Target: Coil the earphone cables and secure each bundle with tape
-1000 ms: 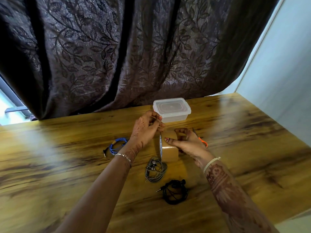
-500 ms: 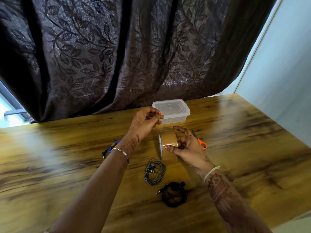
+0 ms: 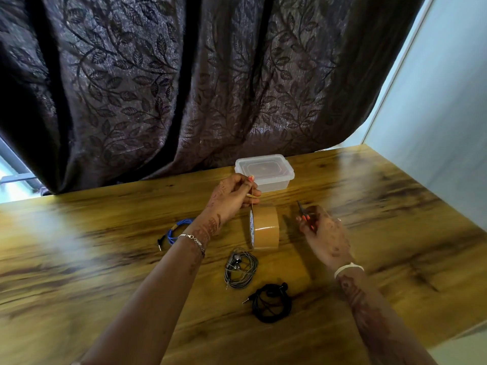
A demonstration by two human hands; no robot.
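Observation:
A brown tape roll (image 3: pixel 266 227) stands on edge on the wooden table (image 3: pixel 105 259). My left hand (image 3: pixel 232 197) pinches the pulled-out tape end (image 3: pixel 252 198) just above the roll. My right hand (image 3: pixel 322 233) is to the right of the roll with its fingers curled around small orange-handled scissors (image 3: pixel 304 214). A coiled grey earphone (image 3: pixel 240 268) lies in front of the roll, and a coiled black earphone (image 3: pixel 271 302) lies nearer to me. A blue cable (image 3: pixel 175 231) lies to the left, partly hidden by my left forearm.
A clear lidded plastic box (image 3: pixel 264 172) stands behind the roll near the table's far edge. A dark leaf-patterned curtain (image 3: pixel 184 88) hangs behind the table. A pale wall (image 3: pixel 434 101) stands to the right.
My right hand let go of the tape roll, moved right and now has its fingers on the scissors. The roll now stands on the table. My left hand still pinches the tape end.

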